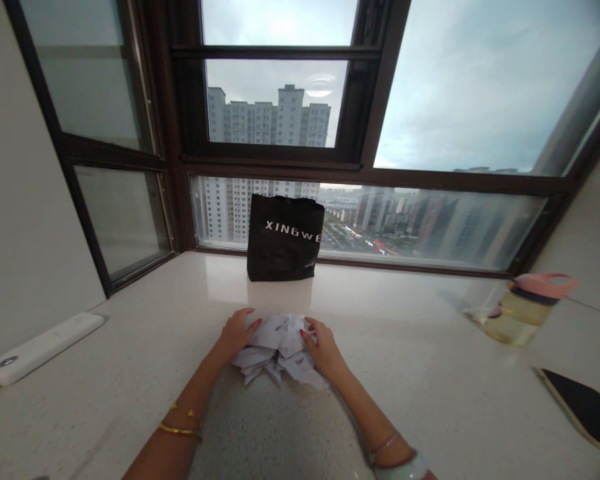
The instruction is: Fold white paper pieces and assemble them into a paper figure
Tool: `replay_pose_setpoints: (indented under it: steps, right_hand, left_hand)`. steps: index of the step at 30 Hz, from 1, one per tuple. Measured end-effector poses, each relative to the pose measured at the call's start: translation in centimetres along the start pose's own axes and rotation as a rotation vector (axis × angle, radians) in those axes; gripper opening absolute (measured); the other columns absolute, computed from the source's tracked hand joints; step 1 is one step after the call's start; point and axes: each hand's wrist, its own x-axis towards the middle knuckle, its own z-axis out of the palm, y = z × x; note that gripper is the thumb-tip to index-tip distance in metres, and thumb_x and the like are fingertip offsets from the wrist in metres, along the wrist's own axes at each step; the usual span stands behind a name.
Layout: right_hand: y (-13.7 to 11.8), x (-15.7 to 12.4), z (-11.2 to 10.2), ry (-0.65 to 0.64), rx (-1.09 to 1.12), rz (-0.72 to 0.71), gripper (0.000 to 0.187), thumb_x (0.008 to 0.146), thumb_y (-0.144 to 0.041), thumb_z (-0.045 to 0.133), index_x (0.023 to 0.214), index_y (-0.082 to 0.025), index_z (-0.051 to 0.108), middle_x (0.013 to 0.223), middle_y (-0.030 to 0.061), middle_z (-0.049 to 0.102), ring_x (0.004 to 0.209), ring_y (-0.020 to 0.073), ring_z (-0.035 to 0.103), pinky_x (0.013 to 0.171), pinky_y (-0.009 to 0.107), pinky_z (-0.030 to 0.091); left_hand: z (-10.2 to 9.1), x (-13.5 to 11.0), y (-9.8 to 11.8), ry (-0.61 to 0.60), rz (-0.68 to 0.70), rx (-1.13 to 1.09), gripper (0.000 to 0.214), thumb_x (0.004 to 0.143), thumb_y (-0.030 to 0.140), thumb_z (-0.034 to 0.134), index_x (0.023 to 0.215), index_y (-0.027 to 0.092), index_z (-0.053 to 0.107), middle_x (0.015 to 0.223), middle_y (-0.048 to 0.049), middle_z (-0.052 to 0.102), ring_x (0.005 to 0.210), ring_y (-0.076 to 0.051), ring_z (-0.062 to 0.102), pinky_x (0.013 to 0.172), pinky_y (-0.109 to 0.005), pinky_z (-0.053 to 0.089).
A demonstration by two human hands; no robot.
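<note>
A loose heap of white folded and torn paper pieces (283, 343) lies on the pale speckled stone sill. My left hand (237, 333) rests at the heap's left side, its thumb and fingers apart and the thumb touching the paper. On the opposite side, my right hand (323, 343) has its thumb against the paper and its fingers spread along the edge. The heap sits between both hands; some fingertips are hidden behind it. Just beyond stands an upright black bag (285, 257) with white lettering.
A white power strip (50, 347) lies at the left. At the right are a yellowish bottle with a pink lid (520, 317) and a dark flat device (585, 407). Brown-framed windows (280, 163) rise behind the sill (405, 320), with a wall on each side.
</note>
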Motion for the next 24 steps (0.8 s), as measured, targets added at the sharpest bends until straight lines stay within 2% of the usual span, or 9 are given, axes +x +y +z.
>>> replay_pose_setpoints:
  steps: [4,6,10,13,17,21,24]
  right_hand:
    - [0.2,-0.3,0.3,-0.107,-0.022,-0.020,0.046,0.077,-0.031,0.052,0.117,-0.009,0.052,0.111,0.0162,0.060,0.106,0.0269,0.052,0.092,0.041,0.039]
    - [0.1,-0.5,0.4,-0.164,-0.001,-0.023,0.054,0.072,-0.031,0.059,0.122,-0.012,0.049,0.118,0.0145,0.058,0.111,0.0269,0.050,0.094,0.040,0.038]
    - [-0.1,-0.8,0.7,-0.228,0.013,0.001,0.061,0.067,-0.023,0.065,0.125,-0.016,0.047,0.121,0.0134,0.057,0.110,0.0274,0.052,0.093,0.041,0.038]
    - [0.1,-0.8,0.7,-0.204,0.016,0.012,0.057,0.067,-0.019,0.063,0.123,-0.016,0.048,0.119,0.0137,0.059,0.109,0.0279,0.053,0.093,0.042,0.038]
    - [0.5,-0.7,0.8,-0.190,0.009,-0.011,0.054,0.068,-0.017,0.062,0.121,-0.014,0.050,0.116,0.0146,0.060,0.108,0.0278,0.054,0.093,0.042,0.039]
    - [0.9,-0.8,1.1,-0.188,0.001,-0.026,0.053,0.070,-0.018,0.060,0.122,-0.012,0.049,0.116,0.0159,0.060,0.107,0.0278,0.055,0.093,0.043,0.040]
    - [1.2,-0.9,1.3,-0.172,0.000,-0.032,0.053,0.070,-0.019,0.060,0.122,-0.014,0.049,0.113,0.0149,0.062,0.105,0.0275,0.055,0.092,0.042,0.040]
  left_hand:
    - [0.8,-0.8,0.5,-0.236,0.046,-0.022,0.068,0.061,0.042,0.068,0.120,0.014,0.049,0.127,-0.0165,0.050,0.117,-0.028,0.046,0.098,-0.038,0.033]
    - [1.2,-1.2,0.8,-0.266,0.070,-0.007,0.074,0.054,0.036,0.073,0.120,0.015,0.049,0.128,-0.0161,0.049,0.117,-0.029,0.046,0.099,-0.037,0.032]
    - [1.4,-1.0,0.8,-0.115,0.055,-0.026,0.070,0.055,0.031,0.071,0.119,0.014,0.050,0.117,-0.0148,0.055,0.107,-0.028,0.052,0.091,-0.036,0.039]
    - [0.9,-0.1,0.5,-0.007,0.020,-0.087,0.058,0.062,0.036,0.065,0.114,0.014,0.053,0.095,-0.0088,0.060,0.087,-0.022,0.058,0.077,-0.033,0.045]
    - [-0.3,1.2,0.1,0.107,-0.001,-0.070,0.053,0.063,0.036,0.064,0.110,0.015,0.054,0.071,-0.0001,0.057,0.069,-0.018,0.057,0.063,-0.029,0.045]
    - [-1.7,2.0,-0.4,0.203,-0.002,0.012,0.060,0.068,0.039,0.059,0.121,0.014,0.045,0.069,0.0005,0.058,0.065,-0.018,0.058,0.060,-0.027,0.044]
    - [-2.6,2.6,-1.0,0.200,-0.035,0.163,0.058,0.076,0.040,0.050,0.127,0.014,0.038,0.082,-0.0048,0.063,0.073,-0.019,0.061,0.065,-0.029,0.046]
